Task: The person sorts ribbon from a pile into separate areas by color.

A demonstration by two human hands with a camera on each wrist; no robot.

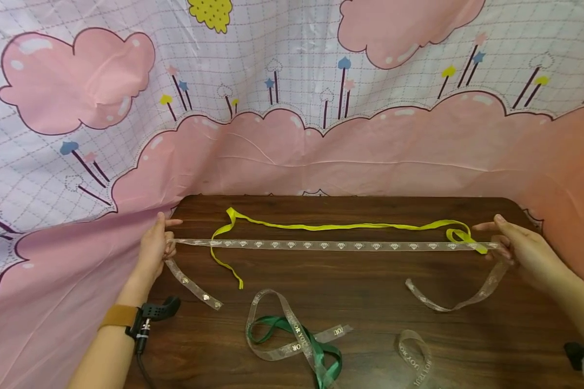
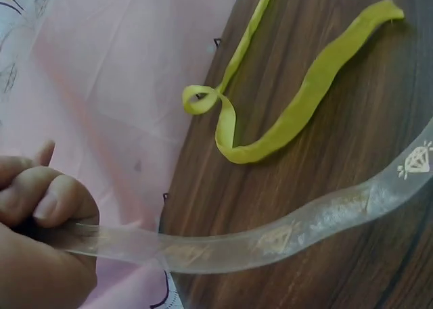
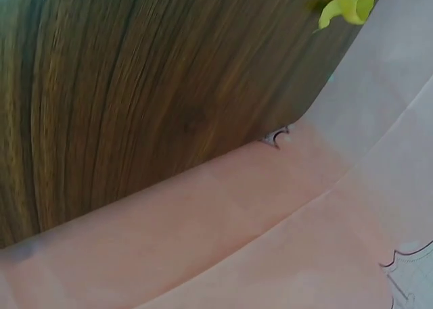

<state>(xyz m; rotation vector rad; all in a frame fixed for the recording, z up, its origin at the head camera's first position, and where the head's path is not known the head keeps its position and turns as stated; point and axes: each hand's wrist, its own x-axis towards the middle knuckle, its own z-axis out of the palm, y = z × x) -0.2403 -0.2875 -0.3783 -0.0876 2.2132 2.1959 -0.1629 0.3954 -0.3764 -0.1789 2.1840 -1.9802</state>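
Note:
A sheer ribbon with printed diamonds (image 1: pixel 324 246) is stretched taut from side to side above the table in the head view. My left hand (image 1: pixel 154 246) pinches it near one end, and a short tail hangs below the fingers. At the right, my right hand (image 1: pixel 528 246) grips the other end, from which a longer tail curves down and back toward the middle. In the left wrist view, the curled fingers of the left hand (image 2: pixel 47 221) hold the sheer ribbon (image 2: pixel 230 253). The right wrist view does not show the right hand.
A yellow ribbon (image 1: pixel 340 227) lies along the table's far side, partly behind the sheer one. Nearer, a green ribbon (image 1: pixel 333 359) tangles with a clear lettered ribbon (image 1: pixel 267 354); another lettered ribbon (image 1: pixel 420 346) lies right. A patterned cloth (image 1: pixel 292 140) borders the brown table (image 1: pixel 370 286).

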